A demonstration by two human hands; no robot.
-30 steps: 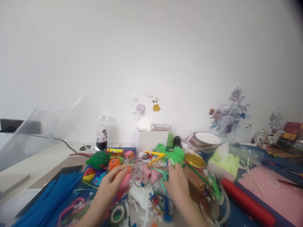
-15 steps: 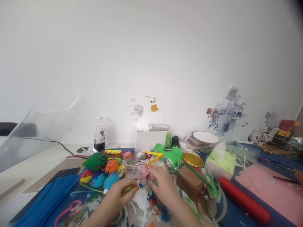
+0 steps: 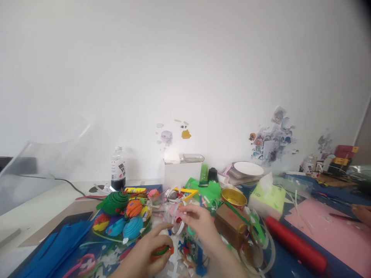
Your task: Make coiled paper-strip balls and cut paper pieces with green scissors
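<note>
Left hand (image 3: 150, 253) fingers closed on small orange-green paper piece (image 3: 161, 250); right hand (image 3: 199, 224) pinches clear ring (image 3: 176, 220). Both probably light, crushable; hold edges.

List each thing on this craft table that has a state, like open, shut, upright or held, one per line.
Left hand: closed on an orange and green piece.
Right hand: pinching a clear ring, lifted and tilted.
Bottle: upright, capped.
Gold tin: open, upright.
Tissue pack: open, a tissue sticking up.
Red roll: lying flat.
White box: upright, a clear tray on top.
</note>
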